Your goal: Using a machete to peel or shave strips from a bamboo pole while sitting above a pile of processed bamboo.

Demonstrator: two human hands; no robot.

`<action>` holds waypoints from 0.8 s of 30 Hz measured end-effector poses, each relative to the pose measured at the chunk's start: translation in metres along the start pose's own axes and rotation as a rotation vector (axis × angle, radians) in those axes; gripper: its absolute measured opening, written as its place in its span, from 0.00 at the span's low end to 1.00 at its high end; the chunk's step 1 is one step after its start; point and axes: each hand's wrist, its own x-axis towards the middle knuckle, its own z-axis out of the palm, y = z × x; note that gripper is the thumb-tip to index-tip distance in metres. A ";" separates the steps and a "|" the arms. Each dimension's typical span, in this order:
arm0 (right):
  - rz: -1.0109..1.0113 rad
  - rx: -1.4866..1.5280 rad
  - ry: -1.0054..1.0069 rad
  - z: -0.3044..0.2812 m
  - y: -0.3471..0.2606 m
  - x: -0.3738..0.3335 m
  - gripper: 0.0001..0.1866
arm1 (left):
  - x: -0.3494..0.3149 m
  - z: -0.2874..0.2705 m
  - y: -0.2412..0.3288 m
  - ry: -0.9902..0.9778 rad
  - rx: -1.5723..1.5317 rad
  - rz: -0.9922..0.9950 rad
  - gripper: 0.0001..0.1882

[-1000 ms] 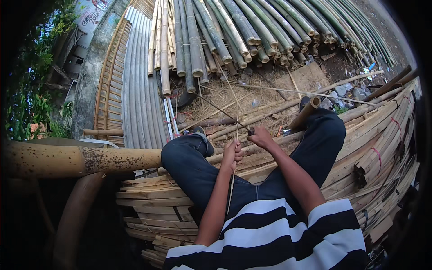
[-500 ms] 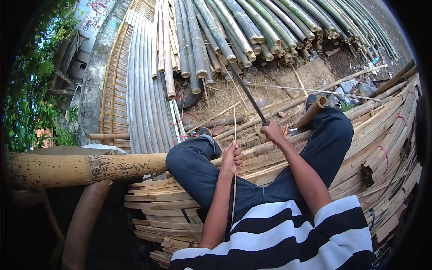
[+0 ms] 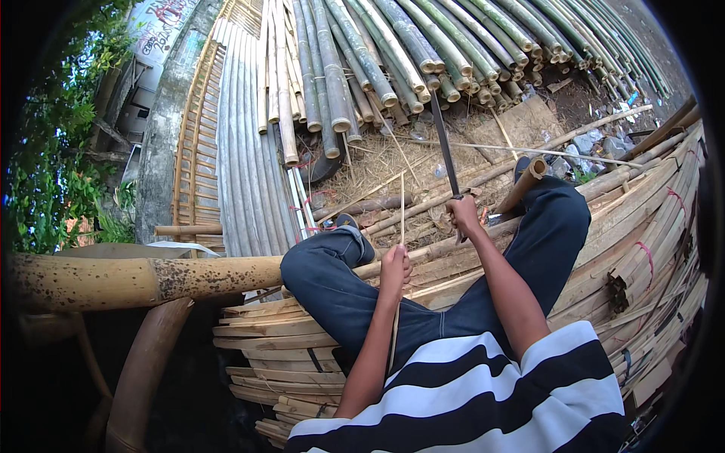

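A thin pale bamboo strip [image 3: 402, 211] stands nearly upright in my left hand [image 3: 394, 275]. My fingers are wrapped round it, and its lower part runs down past my forearm toward my lap. My right hand [image 3: 464, 214] grips a machete [image 3: 444, 143] at its lower end. Its long, dark, narrow blade points away from me, to the right of the strip and apart from it. The blade's far tip reaches the cut ends of the piled bamboo poles [image 3: 423, 68].
I sit on stacked split bamboo slats [image 3: 272, 343]. A thick bamboo pole [image 3: 219, 281] lies by my left knee, and a short bamboo piece [image 3: 521, 186] juts up by my right. Beyond are corrugated sheets [image 3: 245, 151], a bamboo ladder [image 3: 198, 151] and littered ground [image 3: 377, 170].
The machete has swung right, away from the strip, and its blade points more straight ahead. My right hand has turned and shifted slightly right. My left hand has come slightly nearer with the strip.
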 end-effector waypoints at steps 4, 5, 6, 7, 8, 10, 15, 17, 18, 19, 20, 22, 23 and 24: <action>-0.339 -0.499 -0.274 0.008 -0.037 -0.046 0.14 | 0.017 -0.018 -0.009 -0.081 -0.197 -0.072 0.14; -0.431 -0.665 -0.285 0.015 -0.020 -0.044 0.14 | 0.017 -0.014 -0.014 -0.043 -0.151 -0.058 0.14; -0.526 -0.829 -0.281 0.021 -0.007 -0.042 0.14 | 0.021 -0.006 -0.014 -0.018 -0.099 -0.037 0.14; -0.520 -0.979 -0.286 0.027 -0.015 -0.059 0.14 | 0.016 -0.001 -0.020 0.168 0.097 0.018 0.14; -0.520 -0.975 -0.286 0.028 -0.011 -0.055 0.14 | 0.016 -0.003 -0.029 0.169 0.101 0.018 0.14; -0.468 -0.892 -0.279 0.030 -0.011 -0.051 0.13 | 0.021 -0.015 -0.043 0.215 0.491 0.275 0.14; -0.441 -0.976 -0.219 0.025 -0.002 -0.037 0.10 | 0.032 -0.011 -0.042 0.186 0.495 0.246 0.12; -0.442 -0.972 -0.223 0.028 -0.002 -0.041 0.10 | 0.022 -0.014 -0.044 0.195 0.479 0.230 0.12; -0.444 -0.967 -0.219 0.031 -0.005 -0.042 0.10 | 0.018 -0.015 -0.041 0.198 0.464 0.220 0.11; -0.498 -1.012 -0.195 0.031 -0.001 -0.043 0.10 | 0.009 -0.008 -0.032 0.197 0.463 0.183 0.10; -0.503 -1.006 -0.181 0.029 -0.002 -0.036 0.10 | -0.001 -0.002 -0.024 0.186 0.246 0.056 0.10; -0.538 -0.936 -0.165 0.032 -0.005 -0.030 0.11 | -0.028 -0.002 -0.007 0.164 0.079 -0.003 0.11; -0.429 -0.954 -0.086 0.033 -0.015 -0.023 0.13 | -0.050 -0.002 0.001 0.137 0.025 -0.016 0.11; -0.303 -0.873 -0.011 0.027 -0.016 -0.002 0.14 | -0.072 0.004 0.008 0.096 -0.028 -0.034 0.11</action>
